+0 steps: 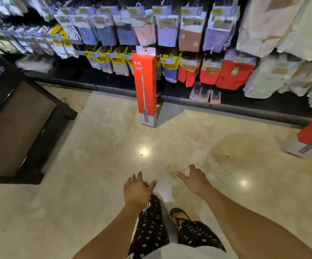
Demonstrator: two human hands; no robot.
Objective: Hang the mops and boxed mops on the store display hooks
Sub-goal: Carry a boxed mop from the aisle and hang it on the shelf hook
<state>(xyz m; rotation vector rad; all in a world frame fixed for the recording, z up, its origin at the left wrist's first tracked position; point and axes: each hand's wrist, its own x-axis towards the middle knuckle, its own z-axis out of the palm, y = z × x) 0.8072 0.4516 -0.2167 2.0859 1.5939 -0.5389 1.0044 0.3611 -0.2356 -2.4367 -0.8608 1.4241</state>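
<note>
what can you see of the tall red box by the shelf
The tall red box looks like cardboard, red with a pale grey bottom band, white lettering near the top and a mop pictured down its front. A white hang tab sticks up from its top. It stands upright on the floor by the display's base, unheld.

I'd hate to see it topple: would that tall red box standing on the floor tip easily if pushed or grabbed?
Probably tippy: the red box stands tall and narrow on its small end on the glossy floor. It likely stays stiff when lifted, being a straight-edged carton. Perhaps light, as its picture shows a slim mop.
</note>
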